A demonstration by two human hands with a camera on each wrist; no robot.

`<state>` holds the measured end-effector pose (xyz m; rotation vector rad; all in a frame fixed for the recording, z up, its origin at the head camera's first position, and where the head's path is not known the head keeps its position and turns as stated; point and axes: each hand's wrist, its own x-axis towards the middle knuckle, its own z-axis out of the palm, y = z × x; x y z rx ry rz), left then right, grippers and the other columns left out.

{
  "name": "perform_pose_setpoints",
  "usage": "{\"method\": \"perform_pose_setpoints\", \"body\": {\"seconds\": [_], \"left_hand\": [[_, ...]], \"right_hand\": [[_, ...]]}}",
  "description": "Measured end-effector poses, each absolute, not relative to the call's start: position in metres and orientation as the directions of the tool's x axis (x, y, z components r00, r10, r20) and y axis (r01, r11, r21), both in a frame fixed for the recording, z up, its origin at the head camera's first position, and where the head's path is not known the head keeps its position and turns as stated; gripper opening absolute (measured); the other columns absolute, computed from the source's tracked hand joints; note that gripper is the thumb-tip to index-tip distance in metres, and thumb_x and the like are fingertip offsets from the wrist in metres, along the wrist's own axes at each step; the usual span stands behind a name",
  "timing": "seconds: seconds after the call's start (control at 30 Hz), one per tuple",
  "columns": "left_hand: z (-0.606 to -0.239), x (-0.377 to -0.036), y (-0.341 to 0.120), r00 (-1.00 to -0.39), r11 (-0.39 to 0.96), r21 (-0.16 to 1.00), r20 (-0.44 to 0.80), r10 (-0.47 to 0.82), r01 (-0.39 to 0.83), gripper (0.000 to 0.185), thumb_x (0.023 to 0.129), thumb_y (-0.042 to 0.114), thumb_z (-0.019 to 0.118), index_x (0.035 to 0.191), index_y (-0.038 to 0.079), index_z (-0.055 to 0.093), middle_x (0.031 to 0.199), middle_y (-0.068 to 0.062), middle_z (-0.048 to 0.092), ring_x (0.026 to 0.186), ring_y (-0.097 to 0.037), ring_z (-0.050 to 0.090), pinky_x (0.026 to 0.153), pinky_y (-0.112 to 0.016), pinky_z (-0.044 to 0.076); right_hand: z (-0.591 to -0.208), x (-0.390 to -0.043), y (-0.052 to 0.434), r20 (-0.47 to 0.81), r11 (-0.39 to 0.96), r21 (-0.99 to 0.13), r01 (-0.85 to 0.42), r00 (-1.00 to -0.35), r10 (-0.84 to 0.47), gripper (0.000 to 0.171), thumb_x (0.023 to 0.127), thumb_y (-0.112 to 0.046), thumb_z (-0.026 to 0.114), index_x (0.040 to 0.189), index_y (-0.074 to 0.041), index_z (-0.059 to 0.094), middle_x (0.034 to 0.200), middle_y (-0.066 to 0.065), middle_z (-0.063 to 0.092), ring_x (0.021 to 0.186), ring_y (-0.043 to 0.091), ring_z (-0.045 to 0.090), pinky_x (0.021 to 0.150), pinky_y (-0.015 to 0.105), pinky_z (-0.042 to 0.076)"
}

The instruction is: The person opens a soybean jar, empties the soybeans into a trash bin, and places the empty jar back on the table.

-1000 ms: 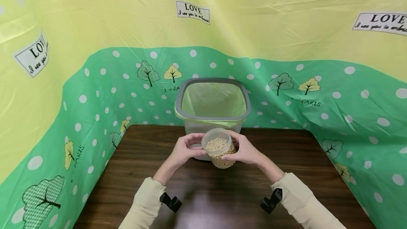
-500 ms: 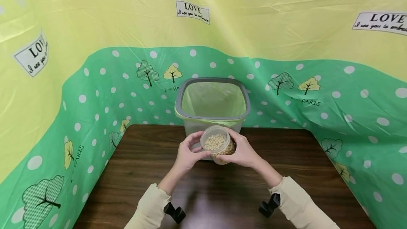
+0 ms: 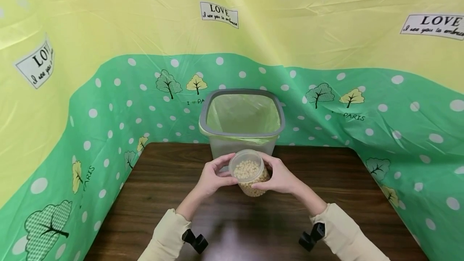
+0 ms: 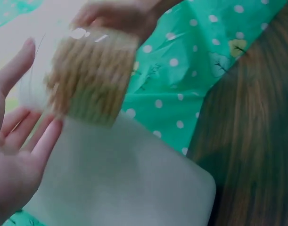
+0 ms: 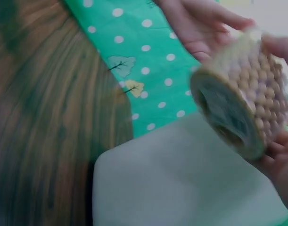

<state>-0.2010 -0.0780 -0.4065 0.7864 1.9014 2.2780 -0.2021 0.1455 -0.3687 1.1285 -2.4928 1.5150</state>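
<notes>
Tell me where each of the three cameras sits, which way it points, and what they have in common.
Head: on the head, looking forward and down at the jar, bin and table; both hands and sleeves show.
Left wrist: on the left wrist, facing the blurred jar; left hand in front, right hand beyond.
Right wrist: on the right wrist, facing the jar's base; left hand beyond.
Shared: jar, bin wall, table.

Your count: two hands, one jar, one bin, one table

You are looking at one clear jar [image 3: 249,172] packed with small round beans, too many to count; you are showing two hands, your left hand [image 3: 214,178] and your right hand [image 3: 279,176], with two cream sleeves [image 3: 166,235] and two black wrist mounts [image 3: 195,240]; one lined bin [image 3: 242,126] is standing on one wooden table [image 3: 163,196].
</notes>
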Motion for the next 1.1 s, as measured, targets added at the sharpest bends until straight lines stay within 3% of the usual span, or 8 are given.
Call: {"method": "perform_pose_setpoints", "body": {"seconds": [0.17, 0.27, 0.4, 0.53, 0.73, 0.93, 1.03, 1.1], "left_hand": [[-0.405, -0.198, -0.074, -0.893, -0.122, 0.934, 0.357, 0.275, 0.336, 0.063, 0.07, 0.008, 0.078, 0.125, -0.005, 0.049, 0.124, -0.019, 0.052, 0.111, -0.018, 0.053, 0.084, -0.03, 0.049], [-0.403, -0.199, -0.08, -0.862, -0.206, 0.927, 0.369, 0.347, 0.313, 0.063, 0.07, 0.009, 0.078, 0.122, -0.01, 0.049, 0.117, -0.012, 0.058, 0.105, -0.016, 0.057, 0.082, -0.031, 0.05], [-0.4, -0.198, -0.088, -0.777, -0.282, 0.92, 0.382, 0.5, 0.272, 0.08, 0.068, 0.022, 0.08, 0.128, -0.014, 0.04, 0.121, -0.003, 0.057, 0.104, -0.014, 0.057, 0.08, -0.03, 0.051], [-0.399, -0.194, -0.085, -0.786, -0.248, 0.913, 0.405, 0.467, 0.323, 0.086, 0.067, 0.029, 0.08, 0.13, -0.012, 0.039, 0.128, -0.016, 0.05, 0.11, -0.013, 0.053, 0.082, -0.032, 0.05], [-0.398, -0.19, -0.081, -0.85, -0.17, 0.922, 0.386, 0.359, 0.347, 0.075, 0.069, 0.013, 0.08, 0.13, -0.007, 0.043, 0.128, -0.025, 0.046, 0.113, -0.013, 0.05, 0.084, -0.033, 0.049], [-0.395, -0.197, -0.094, -0.772, -0.239, 0.926, 0.376, 0.512, 0.292, 0.078, 0.069, 0.019, 0.08, 0.129, -0.011, 0.041, 0.129, -0.022, 0.046, 0.11, -0.015, 0.052, 0.083, -0.033, 0.05], [-0.395, -0.198, -0.095, -0.734, -0.231, 0.924, 0.382, 0.561, 0.304, 0.087, 0.068, 0.027, 0.08, 0.133, -0.01, 0.036, 0.134, -0.024, 0.041, 0.114, -0.011, 0.049, 0.087, -0.031, 0.047], [-0.397, -0.198, -0.092, -0.75, -0.229, 0.919, 0.395, 0.531, 0.322, 0.088, 0.067, 0.029, 0.08, 0.132, -0.01, 0.037, 0.133, -0.027, 0.04, 0.115, -0.01, 0.049, 0.087, -0.03, 0.047]], "right_hand": [[-0.361, -0.194, 0.141, 0.437, 0.361, -0.69, -0.627, -0.759, -0.482, 0.079, 0.062, -0.009, 0.083, 0.129, 0.003, 0.044, 0.118, 0.019, 0.054, 0.102, 0.029, 0.055, 0.083, 0.037, 0.046], [-0.366, -0.198, 0.148, 0.38, 0.286, -0.751, -0.595, -0.744, -0.55, 0.074, 0.063, -0.005, 0.081, 0.128, 0.001, 0.046, 0.117, 0.016, 0.055, 0.101, 0.023, 0.055, 0.082, 0.032, 0.046], [-0.376, -0.205, 0.154, 0.312, 0.188, -0.805, -0.562, -0.672, -0.672, 0.071, 0.066, -0.009, 0.079, 0.129, -0.003, 0.046, 0.117, 0.012, 0.056, 0.101, 0.017, 0.055, 0.083, 0.031, 0.046], [-0.379, -0.206, 0.151, 0.369, 0.228, -0.744, -0.628, -0.671, -0.643, 0.077, 0.065, -0.021, 0.082, 0.132, -0.01, 0.045, 0.118, 0.007, 0.056, 0.102, 0.018, 0.055, 0.083, 0.032, 0.047], [-0.38, -0.204, 0.147, 0.436, 0.379, -0.648, -0.661, -0.73, -0.527, 0.085, 0.061, -0.033, 0.084, 0.134, -0.014, 0.043, 0.121, 0.003, 0.054, 0.104, 0.016, 0.053, 0.083, 0.034, 0.046], [-0.375, -0.204, 0.152, 0.316, 0.215, -0.793, -0.57, -0.687, -0.654, 0.074, 0.065, -0.017, 0.081, 0.13, -0.012, 0.046, 0.117, 0.004, 0.057, 0.101, 0.017, 0.056, 0.083, 0.032, 0.046], [-0.374, -0.203, 0.15, 0.311, 0.192, -0.798, -0.571, -0.663, -0.682, 0.074, 0.065, -0.017, 0.081, 0.13, -0.012, 0.046, 0.116, 0.004, 0.057, 0.1, 0.016, 0.056, 0.083, 0.031, 0.047], [-0.376, -0.203, 0.148, 0.348, 0.228, -0.758, -0.611, -0.675, -0.651, 0.076, 0.064, -0.021, 0.082, 0.13, -0.012, 0.046, 0.117, 0.003, 0.057, 0.1, 0.015, 0.056, 0.083, 0.03, 0.047]]}}
